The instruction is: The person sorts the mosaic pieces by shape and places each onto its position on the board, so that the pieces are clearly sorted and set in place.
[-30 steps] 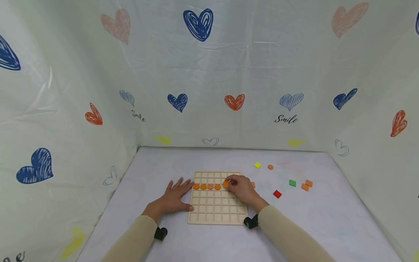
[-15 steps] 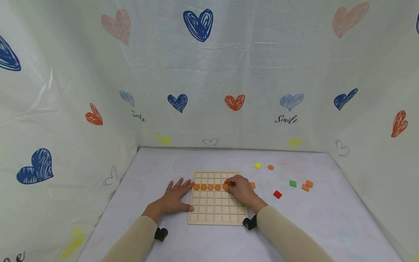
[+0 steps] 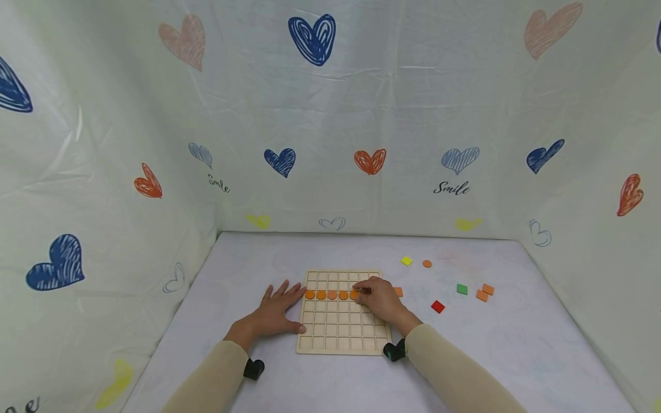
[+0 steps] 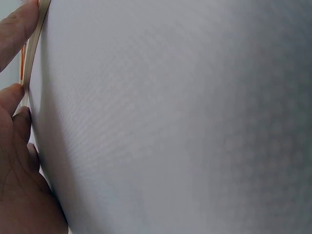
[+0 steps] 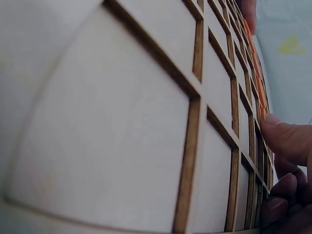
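A pale wooden grid board (image 3: 341, 331) lies flat on the table, and a row of orange round discs (image 3: 332, 295) fills cells of its second row from the far edge. My right hand (image 3: 383, 300) pinches the rightmost orange disc (image 3: 353, 295) down at that row, its other fingers tucked in over the board. In the right wrist view the thumb (image 5: 285, 139) reaches an orange edge (image 5: 263, 111) at the grid. My left hand (image 3: 276, 311) lies with spread fingers along the board's left edge, fingertips and thumb touching it; the left wrist view shows fingers (image 4: 12, 97) against the board's side.
Right of the board lie a red square tile (image 3: 438, 306), a green tile (image 3: 462, 289) and two orange square tiles (image 3: 482, 295). One more orange tile (image 3: 399, 291) shows beside the right hand. Further back are a yellow tile (image 3: 407, 261) and an orange disc (image 3: 427, 264).
The disc in my right hand has moved down and slightly left, and now sits level with the other discs in the row. My left hand has stayed in place.
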Action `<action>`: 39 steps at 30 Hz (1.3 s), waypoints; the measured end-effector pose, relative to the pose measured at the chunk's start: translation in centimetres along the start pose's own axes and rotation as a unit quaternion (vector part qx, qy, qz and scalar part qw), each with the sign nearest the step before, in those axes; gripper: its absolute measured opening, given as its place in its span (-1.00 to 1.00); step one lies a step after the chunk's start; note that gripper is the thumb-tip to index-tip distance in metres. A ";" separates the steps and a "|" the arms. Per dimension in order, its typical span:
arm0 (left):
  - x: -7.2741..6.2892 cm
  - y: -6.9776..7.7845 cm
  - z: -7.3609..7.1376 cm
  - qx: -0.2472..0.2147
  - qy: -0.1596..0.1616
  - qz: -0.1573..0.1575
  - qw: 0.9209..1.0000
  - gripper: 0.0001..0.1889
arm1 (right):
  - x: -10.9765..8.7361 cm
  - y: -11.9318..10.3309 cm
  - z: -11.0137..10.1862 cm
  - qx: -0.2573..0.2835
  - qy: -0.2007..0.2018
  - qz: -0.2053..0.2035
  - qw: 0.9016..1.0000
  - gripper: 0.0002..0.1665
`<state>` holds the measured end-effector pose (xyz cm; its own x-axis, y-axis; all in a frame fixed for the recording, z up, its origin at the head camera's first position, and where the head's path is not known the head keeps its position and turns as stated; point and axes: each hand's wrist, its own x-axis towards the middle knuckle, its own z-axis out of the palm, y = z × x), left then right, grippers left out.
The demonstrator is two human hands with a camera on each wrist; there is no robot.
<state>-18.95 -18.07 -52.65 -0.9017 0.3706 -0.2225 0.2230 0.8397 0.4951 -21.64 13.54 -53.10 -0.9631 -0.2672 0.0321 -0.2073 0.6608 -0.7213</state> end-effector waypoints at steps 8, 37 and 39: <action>0.0 -0.1 -0.1 -0.003 -0.002 0.004 1.000 0.11 | 0.0 0.1 0.0 0.019 0.012 0.009 1.000 -0.74; -0.1 -0.1 0.0 0.001 -0.003 -0.001 1.000 0.11 | 0.7 2.5 -6.4 0.045 0.089 0.023 0.995 -0.58; -0.1 -0.1 0.0 0.001 -0.004 -0.002 1.000 0.11 | 0.7 3.1 -7.3 0.040 0.092 0.023 0.995 -0.56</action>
<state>-18.90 -18.17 -52.65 -0.8998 0.3701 -0.2309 0.2197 0.8417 0.4932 -24.22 20.51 -50.32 -0.9879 -0.1008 0.1182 -0.1553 0.6102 -0.7769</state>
